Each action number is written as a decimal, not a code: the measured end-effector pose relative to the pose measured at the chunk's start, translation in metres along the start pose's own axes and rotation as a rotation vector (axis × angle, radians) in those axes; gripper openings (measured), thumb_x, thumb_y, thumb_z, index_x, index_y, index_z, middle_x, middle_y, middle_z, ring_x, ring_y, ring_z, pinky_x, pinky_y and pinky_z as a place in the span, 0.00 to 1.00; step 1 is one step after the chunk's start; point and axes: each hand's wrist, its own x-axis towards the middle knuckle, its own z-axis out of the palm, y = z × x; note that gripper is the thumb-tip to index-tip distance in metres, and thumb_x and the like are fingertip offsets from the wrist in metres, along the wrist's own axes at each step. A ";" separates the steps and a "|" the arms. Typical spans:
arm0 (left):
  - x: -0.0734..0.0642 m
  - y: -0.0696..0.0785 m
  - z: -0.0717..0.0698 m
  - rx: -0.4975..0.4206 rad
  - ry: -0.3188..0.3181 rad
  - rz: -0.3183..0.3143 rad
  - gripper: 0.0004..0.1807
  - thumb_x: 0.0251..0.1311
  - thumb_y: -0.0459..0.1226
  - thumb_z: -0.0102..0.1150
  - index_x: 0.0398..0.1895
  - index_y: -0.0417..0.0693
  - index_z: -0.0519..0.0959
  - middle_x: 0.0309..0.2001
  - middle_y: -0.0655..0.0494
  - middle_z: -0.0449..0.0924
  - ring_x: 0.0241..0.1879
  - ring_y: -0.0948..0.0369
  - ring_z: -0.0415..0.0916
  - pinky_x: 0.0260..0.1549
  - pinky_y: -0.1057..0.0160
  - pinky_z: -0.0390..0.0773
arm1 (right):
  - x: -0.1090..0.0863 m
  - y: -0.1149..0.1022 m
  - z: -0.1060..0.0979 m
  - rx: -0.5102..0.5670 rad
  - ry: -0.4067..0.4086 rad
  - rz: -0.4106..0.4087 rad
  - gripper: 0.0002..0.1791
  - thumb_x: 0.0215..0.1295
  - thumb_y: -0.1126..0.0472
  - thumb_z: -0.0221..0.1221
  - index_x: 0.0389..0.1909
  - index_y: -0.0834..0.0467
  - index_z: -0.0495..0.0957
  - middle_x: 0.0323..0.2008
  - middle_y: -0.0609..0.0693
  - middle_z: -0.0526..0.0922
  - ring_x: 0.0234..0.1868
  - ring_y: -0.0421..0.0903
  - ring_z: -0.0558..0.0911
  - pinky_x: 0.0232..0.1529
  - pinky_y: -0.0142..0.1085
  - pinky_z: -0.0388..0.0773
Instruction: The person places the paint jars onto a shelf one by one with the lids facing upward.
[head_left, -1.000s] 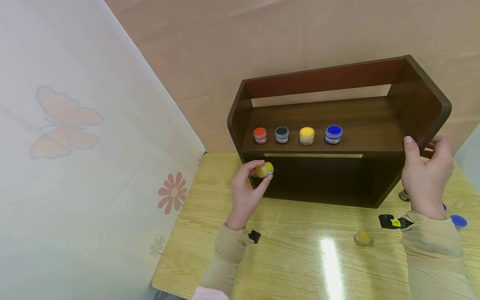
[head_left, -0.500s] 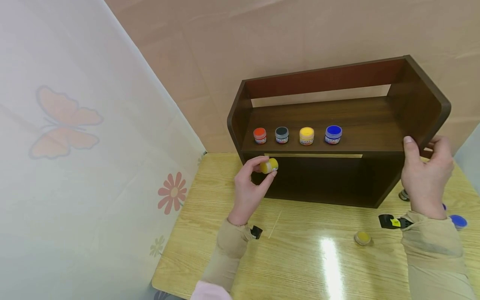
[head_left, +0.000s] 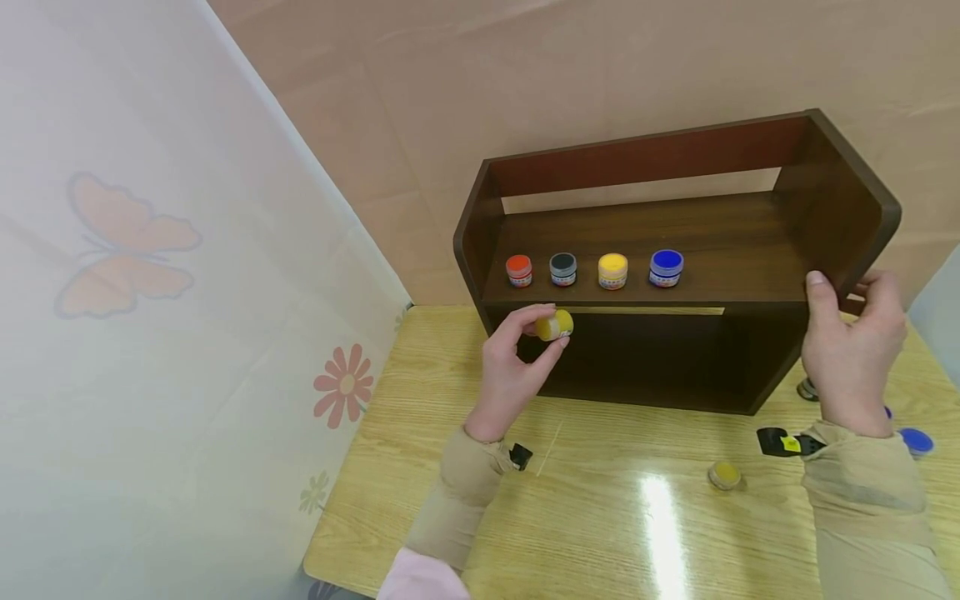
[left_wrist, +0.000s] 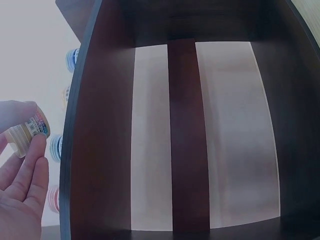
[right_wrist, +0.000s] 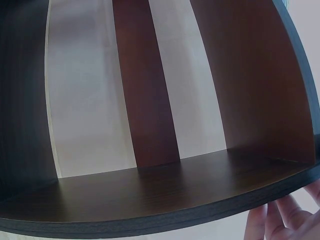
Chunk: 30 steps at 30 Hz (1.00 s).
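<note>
Pinching a small round plastic paint jar with a yellow lid [head_left: 555,326] between thumb and fingers, the person's left hand [head_left: 510,375] has it tipped on its side, in front of the shelf's lower compartment, probably because that leaves the fingertips room around it. The right hand [head_left: 855,358] has its grip round the side panel of a dark brown wooden shelf unit [head_left: 637,250], thumb in front and fingers outside, likely to steady it. Four upright paint jars stand apart along the upper board's front, seemingly spaced to keep each visible: one red [head_left: 519,271], one black [head_left: 563,269], one yellow [head_left: 612,272], one blue [head_left: 666,268]. On the pale wooden desk [head_left: 600,517] I count one yellow-lidded jar [head_left: 724,476], one round blue piece [head_left: 917,442] and one dark, partly hidden jar [head_left: 807,389]; a blue sliver by the right wrist I can't identify.
</note>
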 end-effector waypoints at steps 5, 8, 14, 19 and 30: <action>0.003 0.000 0.003 -0.007 0.001 0.010 0.23 0.57 0.28 0.73 0.56 0.42 0.79 0.56 0.50 0.81 0.49 0.57 0.80 0.45 0.61 0.80 | 0.000 0.000 0.000 0.005 0.008 -0.002 0.14 0.73 0.53 0.59 0.56 0.48 0.78 0.43 0.30 0.70 0.41 0.29 0.70 0.44 0.28 0.62; 0.005 0.002 0.006 -0.011 0.000 0.025 0.23 0.57 0.27 0.73 0.56 0.42 0.79 0.56 0.49 0.81 0.49 0.57 0.80 0.44 0.60 0.80 | 0.000 0.000 0.000 -0.005 0.007 -0.006 0.14 0.74 0.53 0.58 0.57 0.48 0.77 0.44 0.30 0.70 0.41 0.29 0.70 0.44 0.29 0.61; 0.012 0.007 0.010 -0.021 -0.016 0.052 0.23 0.57 0.27 0.73 0.56 0.41 0.78 0.56 0.48 0.81 0.49 0.58 0.80 0.45 0.61 0.80 | -0.001 0.000 0.001 -0.028 0.000 0.002 0.16 0.74 0.52 0.57 0.59 0.49 0.77 0.45 0.30 0.70 0.42 0.28 0.69 0.46 0.29 0.61; 0.016 0.009 0.013 -0.035 -0.023 0.048 0.22 0.58 0.29 0.72 0.56 0.41 0.78 0.56 0.49 0.81 0.50 0.60 0.79 0.47 0.63 0.79 | -0.002 -0.001 0.002 -0.067 -0.002 0.003 0.18 0.75 0.50 0.56 0.62 0.48 0.75 0.46 0.28 0.68 0.43 0.27 0.67 0.46 0.29 0.60; 0.023 0.010 0.017 -0.038 -0.030 0.077 0.23 0.59 0.30 0.72 0.57 0.42 0.78 0.58 0.50 0.80 0.51 0.61 0.78 0.47 0.65 0.78 | -0.002 -0.001 0.003 -0.061 0.017 -0.032 0.18 0.75 0.50 0.57 0.61 0.50 0.76 0.45 0.28 0.68 0.42 0.27 0.67 0.45 0.28 0.60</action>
